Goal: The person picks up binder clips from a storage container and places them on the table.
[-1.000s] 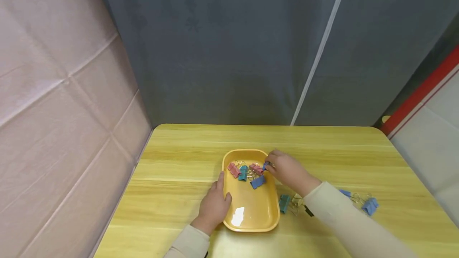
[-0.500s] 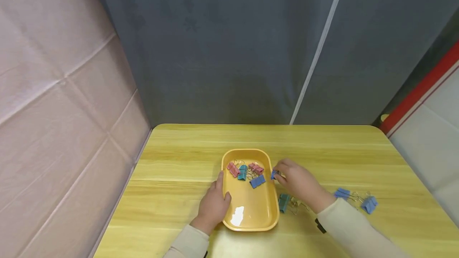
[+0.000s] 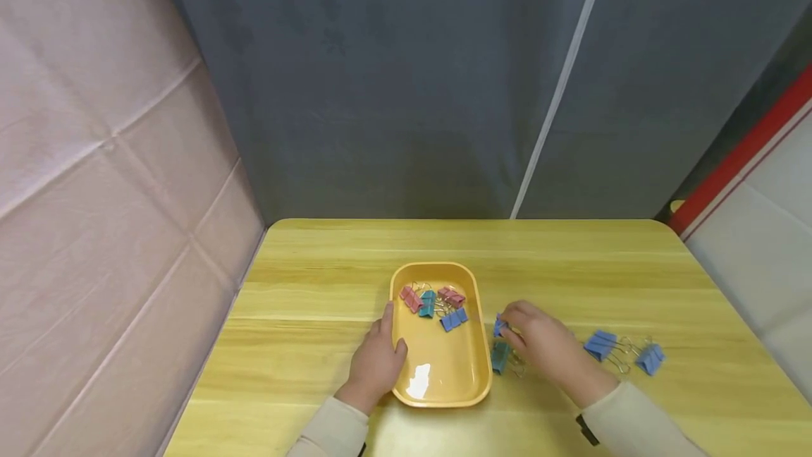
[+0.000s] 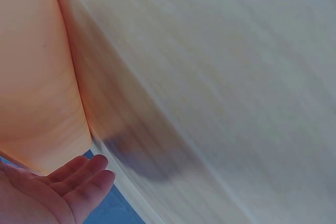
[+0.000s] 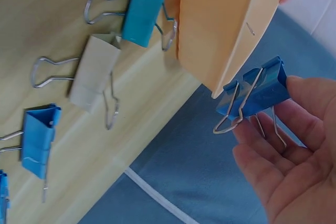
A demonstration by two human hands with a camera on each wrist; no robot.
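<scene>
My right hand (image 3: 545, 344) pinches a blue binder clip (image 5: 257, 93) between thumb and fingers, just right of the yellow tray (image 3: 444, 386). Its wire handles show clearly in the right wrist view. Below the held clip in the head view, a teal binder clip (image 3: 500, 357) lies on the table beside the tray. My left hand (image 3: 376, 362) rests against the tray's left side, thumb over the rim. In the left wrist view its fingers (image 4: 86, 182) extend loosely near the tray wall. Inside the tray's far half sit two pink clips (image 3: 411, 299), a teal one (image 3: 428, 304) and a blue one (image 3: 454, 319).
Two more blue binder clips (image 3: 600, 345) lie on the wooden table (image 3: 330, 266) to the right, past my right hand. A cream binder clip (image 5: 94, 72) lies between the teal and blue ones. Dark cloth (image 3: 393, 90) hangs behind the table.
My right hand has moved from over the tray's right rim outward and toward me, carrying the blue binder clip with it. My left hand stays at the tray.
</scene>
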